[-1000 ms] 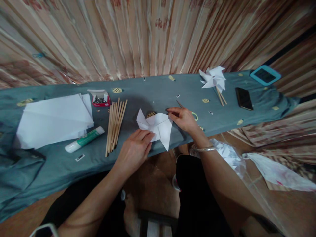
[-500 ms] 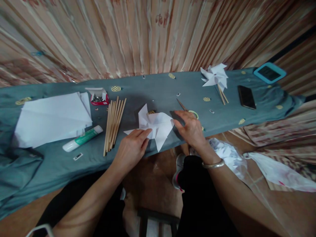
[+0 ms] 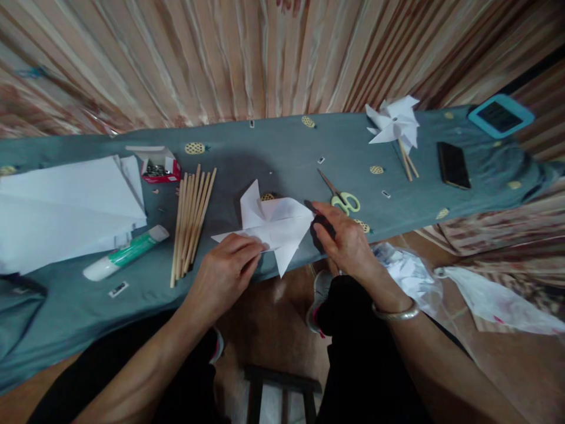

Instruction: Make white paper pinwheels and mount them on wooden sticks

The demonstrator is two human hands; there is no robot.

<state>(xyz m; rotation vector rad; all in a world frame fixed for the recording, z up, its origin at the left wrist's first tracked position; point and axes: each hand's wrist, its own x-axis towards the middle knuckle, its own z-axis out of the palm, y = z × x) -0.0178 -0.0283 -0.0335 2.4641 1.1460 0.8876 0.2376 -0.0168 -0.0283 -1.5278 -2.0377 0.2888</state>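
Mid-fold on a paper pinwheel (image 3: pixel 276 227), lying at the centre of the frame on the near edge of the grey-green tablecloth (image 3: pixel 273 147), one point hanging over the edge. Left hand (image 3: pixel 223 274) flat on the lower left flap, fingers together and pressing it down. Right hand (image 3: pixel 346 241) at the right corner, fingertips pinched on the paper's edge. Judged as shaping or gathering the vanes; likely next – drawing a corner to the middle while keeping the sheet pinned, which calls for a light, steady pinch.

Around, from large down: stack of white sheets (image 3: pixel 66 206) at left; finished pinwheel (image 3: pixel 395 121) on sticks at upper right; bundle of wooden sticks (image 3: pixel 190 215) just left of the work; glue tube (image 3: pixel 126 256) below the sheets; dark phone (image 3: pixel 453 165) at right; yellow-handled scissors (image 3: pixel 342 197) just beyond the right hand – closest thing in the way; small red box of pins (image 3: pixel 159 168).
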